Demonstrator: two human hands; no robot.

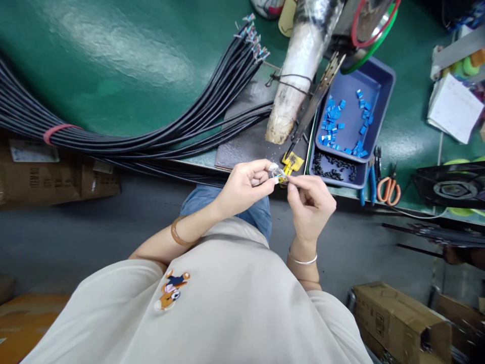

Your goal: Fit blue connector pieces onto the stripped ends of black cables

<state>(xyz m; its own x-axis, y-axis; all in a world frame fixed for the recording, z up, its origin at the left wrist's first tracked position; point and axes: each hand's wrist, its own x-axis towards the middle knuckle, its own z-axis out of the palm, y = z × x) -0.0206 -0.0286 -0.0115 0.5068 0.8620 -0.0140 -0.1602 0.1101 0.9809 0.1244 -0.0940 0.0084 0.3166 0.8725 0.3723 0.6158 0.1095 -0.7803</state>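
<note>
My left hand (246,187) is closed, holding a small clear and whitish piece (276,172) between thumb and fingertips; thin coloured strands seem to show at its lower end, but its kind is unclear. My right hand (312,202) pinches thumb and forefinger right beside that piece. Whatever those fingertips hold is too small to name. Just beyond both hands, at the bench edge, sits a yellow fixture (293,163) beneath a slanted metal arm (318,98).
A wrapped duct (291,86) hangs low over a dark mat (242,144). Black cables (162,136) with stripped ends lie leftward. Rightward stand a tray (386,86) of blue connectors, a lower tray (358,182) of black parts, blue-handled pliers (373,183) and orange scissors (388,189).
</note>
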